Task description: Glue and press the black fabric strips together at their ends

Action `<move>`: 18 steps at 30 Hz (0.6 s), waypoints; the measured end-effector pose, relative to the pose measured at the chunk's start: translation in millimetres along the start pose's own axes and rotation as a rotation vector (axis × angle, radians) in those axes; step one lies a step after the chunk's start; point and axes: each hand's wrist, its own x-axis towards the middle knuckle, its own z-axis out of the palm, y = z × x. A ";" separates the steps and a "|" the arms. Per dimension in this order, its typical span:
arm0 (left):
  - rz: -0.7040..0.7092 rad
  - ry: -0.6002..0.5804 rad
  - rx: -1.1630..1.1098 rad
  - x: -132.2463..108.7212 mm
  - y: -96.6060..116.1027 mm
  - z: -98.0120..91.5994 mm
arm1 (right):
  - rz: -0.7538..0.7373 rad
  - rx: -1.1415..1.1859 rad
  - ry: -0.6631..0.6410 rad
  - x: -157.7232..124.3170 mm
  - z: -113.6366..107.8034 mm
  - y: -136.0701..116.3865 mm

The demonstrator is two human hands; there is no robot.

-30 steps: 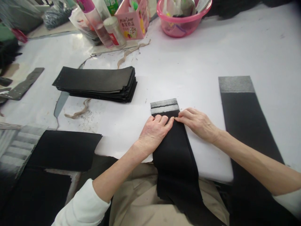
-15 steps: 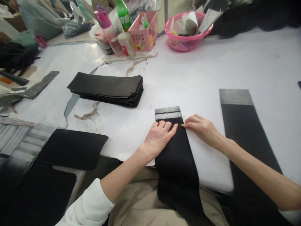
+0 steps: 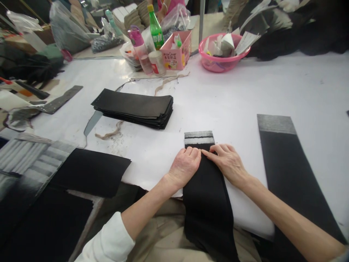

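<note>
A long black strip point(image 3: 207, 193) of flexible sheet material lies over the table's front edge and hangs down onto my lap. Its far end carries two pale grey bands with a dark line between them. Just below those bands, my left hand point(image 3: 187, 162) is closed, its curled fingers pressed onto the strip's left side. My right hand point(image 3: 229, 162) is closed too, its thumb and fingertips at the strip's right edge and top surface. Both sets of fingertips nearly meet in the middle. What exactly they pinch is hidden beneath the fingers.
A stack of black strips point(image 3: 133, 107) lies beyond my left hand. To the right is another black strip point(image 3: 291, 163) with a grey end. Black pieces point(image 3: 92, 171) lie at left. A pink basin point(image 3: 218, 63), pink box point(image 3: 177, 51) and green bottle point(image 3: 156, 32) stand at the back.
My right hand has moved left, from the strip's right edge over onto its top, close to my left fingers. The whole view has shifted slightly, with things appearing lower and further right.
</note>
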 end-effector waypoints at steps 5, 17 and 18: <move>-0.037 0.005 -0.002 -1.0 0.4 3.3 | -0.010 -0.099 -0.081 4.0 -7.5 -9.1; -0.181 -0.029 -0.030 -14.8 0.0 6.9 | -0.010 -0.255 -0.183 14.3 -12.2 -26.8; -0.198 -0.021 -0.030 -16.5 0.1 8.4 | -0.010 -0.252 -0.183 14.7 -11.8 -27.2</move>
